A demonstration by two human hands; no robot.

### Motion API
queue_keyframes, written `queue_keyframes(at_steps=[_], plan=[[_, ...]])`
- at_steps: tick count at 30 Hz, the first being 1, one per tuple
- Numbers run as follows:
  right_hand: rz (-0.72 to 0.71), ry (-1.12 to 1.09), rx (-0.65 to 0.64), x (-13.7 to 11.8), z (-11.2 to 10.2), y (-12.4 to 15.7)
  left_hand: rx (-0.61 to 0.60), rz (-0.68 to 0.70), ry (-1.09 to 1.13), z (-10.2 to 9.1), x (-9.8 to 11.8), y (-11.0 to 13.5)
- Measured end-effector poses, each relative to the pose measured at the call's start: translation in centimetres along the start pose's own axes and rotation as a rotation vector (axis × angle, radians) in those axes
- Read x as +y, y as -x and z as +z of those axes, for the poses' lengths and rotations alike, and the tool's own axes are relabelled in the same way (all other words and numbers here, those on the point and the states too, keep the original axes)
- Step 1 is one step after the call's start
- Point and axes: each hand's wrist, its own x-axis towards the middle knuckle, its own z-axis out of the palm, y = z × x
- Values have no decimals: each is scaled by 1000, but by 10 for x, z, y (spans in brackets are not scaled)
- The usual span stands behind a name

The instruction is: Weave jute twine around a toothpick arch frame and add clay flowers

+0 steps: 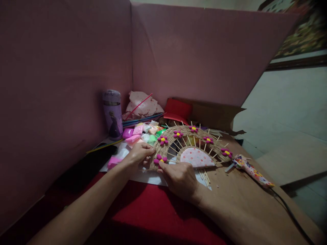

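A half-round twine fan [167, 148] on thin wooden sticks stands tilted in front of me, with a dotted white half-circle [195, 157] at its centre. Several magenta flowers with yellow middles sit along its twine band. My left hand [140, 156] is closed on the fan's left edge, thumb on the near side. At the band's lower left end, the fingertips of my right hand [180, 177] pinch at a magenta flower [160, 159]; the rest of the fingers are curled, and the hand hides part of the fan's lower edge.
A flower-patterned glue gun [251, 171] with a black cord lies to the right on brown board [230, 197]. Small bags of coloured clay [138, 130] are piled behind my left hand, near a purple tumbler [112, 115]. Loose sticks [205, 177] lie under the fan. Pink panels [184, 51] rise behind.
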Motion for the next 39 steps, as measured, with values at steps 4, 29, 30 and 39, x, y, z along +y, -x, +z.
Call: queue_keyframes(at_steps=[4,29,30,39], plan=[[-1,1,-2,0,0,0,14,-4,-2,0,1,0],[0,18,-25,0,0,0,6,23,-26,-3,-3,-3],[-1,18,-24,0,1,1,3,26,-26,-3,-3,-3],[-5,3,-12,0,0,0,2,17,23,-5,-6,-4]])
